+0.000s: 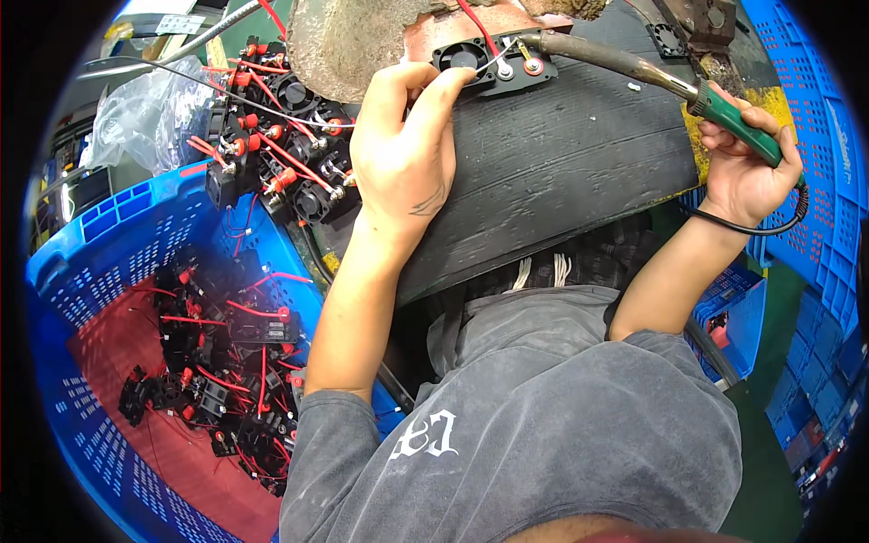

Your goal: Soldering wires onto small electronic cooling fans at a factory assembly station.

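Note:
My right hand (749,163) is wrapped round the green handle of a soldering iron (625,61). The iron's long metal barrel reaches left, and its tip is at the terminals of a black fan module (516,80). This module has a small round fan, two ring-shaped metal contacts and a red wire going up from it. Thumb and forefinger of my left hand (403,145) pinch together at the module's left side. Between them is a thin silvery solder wire (486,69), its end close to the iron's tip. The module lies at the far edge of a black ridged board (552,149).
Several similar fan modules with red wires (294,136) are heaped at left, beside a clear plastic bag (149,113). A blue perforated crate (118,226) below holds many more. Blue crates (819,136) stand at right. A brownish, crusted plate (348,45) lies behind my left hand.

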Available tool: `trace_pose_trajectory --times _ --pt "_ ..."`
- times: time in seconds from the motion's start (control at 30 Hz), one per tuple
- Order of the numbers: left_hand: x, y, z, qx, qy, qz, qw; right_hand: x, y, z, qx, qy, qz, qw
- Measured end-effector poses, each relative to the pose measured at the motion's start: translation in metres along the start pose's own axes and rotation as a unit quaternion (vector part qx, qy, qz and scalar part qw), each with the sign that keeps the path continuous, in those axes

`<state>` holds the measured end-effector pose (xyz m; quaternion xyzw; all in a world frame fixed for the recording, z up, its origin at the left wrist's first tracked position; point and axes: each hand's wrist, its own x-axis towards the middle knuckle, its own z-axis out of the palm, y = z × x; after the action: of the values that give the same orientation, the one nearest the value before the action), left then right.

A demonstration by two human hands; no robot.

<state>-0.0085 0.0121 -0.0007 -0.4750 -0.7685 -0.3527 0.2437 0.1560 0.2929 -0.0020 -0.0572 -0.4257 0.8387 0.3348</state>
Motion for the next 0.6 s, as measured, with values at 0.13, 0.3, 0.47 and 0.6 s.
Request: trace_pose_trajectory --times 0.13,0.3,0.47,0.6 --pt "-0.0002 0.0009 -0.0006 0.001 0.003 0.002 1.0 0.0001 -0.0011 -0.0021 -0.002 -0.004 0.0 1.0" --pt "-0.0001 0.0034 -0.0021 0.0 -0.01 -0.012 1.0 0.0003 -0.0021 -0.0029 -0.007 -0.008 -0.001 1.0" --pt "-0.0007 0.001 -0.0011 0.001 -0.004 0.009 1.0 -0.0001 -0.0035 -0.0036 0.0 -0.01 0.006 1.0" --pt "-0.0011 0.0028 -0.0015 0.003 -0.007 0.01 1.0 -0.0007 -0.0039 -0.0028 -0.001 -0.005 0.007 1.0"
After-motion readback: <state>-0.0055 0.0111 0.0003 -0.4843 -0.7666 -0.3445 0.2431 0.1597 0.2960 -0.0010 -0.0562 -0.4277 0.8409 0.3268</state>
